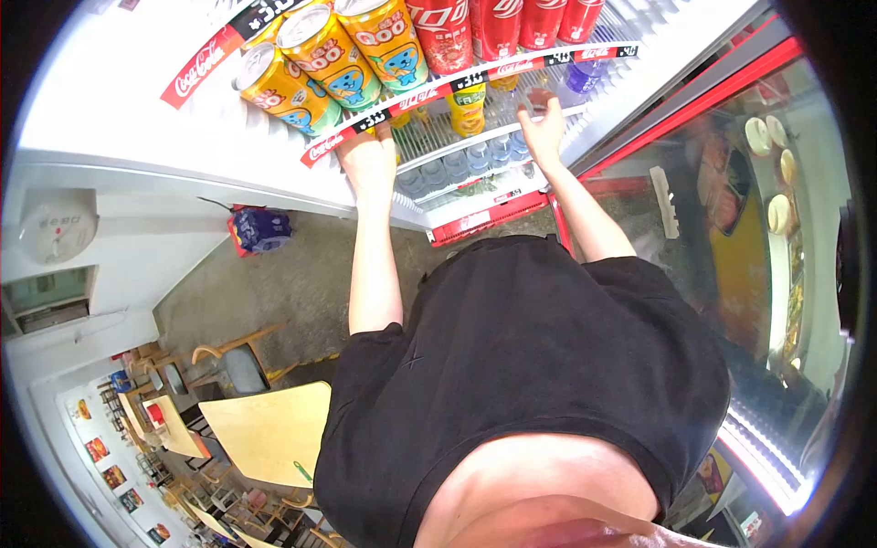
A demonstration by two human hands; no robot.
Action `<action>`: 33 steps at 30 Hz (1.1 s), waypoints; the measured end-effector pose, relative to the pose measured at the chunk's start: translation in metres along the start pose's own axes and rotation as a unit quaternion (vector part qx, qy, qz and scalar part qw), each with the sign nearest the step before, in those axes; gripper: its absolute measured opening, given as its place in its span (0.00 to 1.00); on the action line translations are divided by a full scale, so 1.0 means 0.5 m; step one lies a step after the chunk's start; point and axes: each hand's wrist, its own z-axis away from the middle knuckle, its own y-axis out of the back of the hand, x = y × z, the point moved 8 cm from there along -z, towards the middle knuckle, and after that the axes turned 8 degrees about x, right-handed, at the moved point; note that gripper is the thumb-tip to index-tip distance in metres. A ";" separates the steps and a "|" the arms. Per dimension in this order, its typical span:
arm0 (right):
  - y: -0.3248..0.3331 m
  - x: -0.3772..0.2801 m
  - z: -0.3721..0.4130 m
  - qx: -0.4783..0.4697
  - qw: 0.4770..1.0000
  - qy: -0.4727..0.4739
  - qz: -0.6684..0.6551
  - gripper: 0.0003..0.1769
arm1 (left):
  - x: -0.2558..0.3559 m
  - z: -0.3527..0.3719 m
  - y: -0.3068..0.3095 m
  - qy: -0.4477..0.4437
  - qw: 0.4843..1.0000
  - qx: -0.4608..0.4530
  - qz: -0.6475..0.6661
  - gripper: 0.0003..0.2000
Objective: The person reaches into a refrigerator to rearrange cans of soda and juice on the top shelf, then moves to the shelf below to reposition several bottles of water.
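My left hand [370,157] reaches in under the front strip of the can shelf [393,105] of a drinks fridge. Its fingers are mostly hidden behind the strip, close to a yellow bottle. Further right, on the lower shelf, my right hand [543,130] has its thumb and fingers curved around something small, dark and brownish that I cannot make out. A bottle with a yellow-green label [468,110] stands between my hands. Beyond my right hand is a purple bottle [583,77]. Orange Qoo cans [340,62] and red Coca-Cola cans [441,36] line the shelf above.
Clear bottles [477,157] stand on a lower shelf. The fridge's red-edged glass door [694,100] is swung out at right. A blue-and-red package [260,228] lies on the floor at left. Behind me are wooden tables [265,429] and chairs [242,361].
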 end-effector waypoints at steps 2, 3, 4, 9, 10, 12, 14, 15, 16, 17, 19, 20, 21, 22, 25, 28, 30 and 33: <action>0.045 0.015 0.009 0.045 0.999 -0.027 -0.013 0.28 | -0.019 0.007 -0.015 0.020 0.999 -0.026 -0.011 0.23; 0.067 0.022 0.013 0.069 0.997 -0.041 -0.020 0.28 | -0.028 0.010 -0.024 0.029 0.999 -0.039 -0.017 0.22; 0.088 0.027 0.010 0.082 0.995 -0.052 0.001 0.29 | -0.024 0.009 -0.021 0.001 0.999 -0.006 -0.038 0.20; 0.158 0.050 -0.032 0.137 0.981 0.015 0.136 0.34 | -0.028 0.013 -0.035 -0.040 0.997 -0.017 -0.063 0.22; 0.165 0.054 -0.042 0.141 0.979 0.020 0.144 0.35 | -0.024 0.010 -0.028 -0.031 0.998 -0.014 -0.048 0.21; 0.175 0.066 -0.059 0.153 0.983 -0.011 0.099 0.38 | -0.016 0.004 -0.018 -0.016 1.000 -0.009 -0.019 0.20; 0.178 0.078 -0.079 0.115 0.983 -0.054 0.136 0.36 | -0.013 0.001 -0.012 -0.003 1.000 -0.005 0.009 0.20; 0.179 0.087 -0.088 0.097 0.980 -0.075 0.154 0.36 | -0.008 -0.001 -0.009 0.003 1.000 -0.003 0.024 0.20; 0.179 0.096 -0.092 0.097 0.980 -0.077 0.154 0.35 | 0.007 -0.007 0.002 0.001 0.999 0.006 0.040 0.20; 0.173 0.110 -0.093 0.097 0.980 -0.079 0.153 0.35 | -0.005 0.000 -0.008 -0.006 1.000 -0.009 0.017 0.21; 0.168 0.115 -0.104 0.109 0.977 -0.050 0.175 0.34 | -0.014 -0.001 -0.021 -0.020 0.999 -0.037 -0.027 0.21; 0.166 0.113 -0.106 0.117 0.973 -0.020 0.197 0.34 | -0.017 0.007 -0.018 -0.008 0.999 -0.033 -0.015 0.21; 0.161 0.098 -0.106 0.124 0.968 0.009 0.217 0.34 | -0.008 0.002 -0.017 -0.015 1.000 -0.022 -0.002 0.21; 0.158 0.098 -0.105 0.123 0.967 -0.010 0.223 0.34 | -0.004 -0.001 -0.013 -0.020 1.000 -0.010 0.008 0.21; 0.145 0.079 -0.101 0.113 0.961 -0.048 0.247 0.35 | -0.004 0.000 -0.008 -0.030 1.000 -0.006 0.004 0.21; 0.141 0.045 -0.095 0.097 0.948 -0.099 0.286 0.37 | -0.013 0.003 -0.020 -0.048 0.999 -0.001 -0.017 0.21; 0.134 0.043 -0.100 0.066 0.950 -0.130 0.274 0.38 | -0.018 0.006 -0.018 -0.051 0.998 0.005 -0.021 0.21; 0.120 0.047 -0.112 0.042 0.944 -0.127 0.301 0.40 | -0.018 0.006 -0.018 -0.044 0.999 0.016 -0.015 0.21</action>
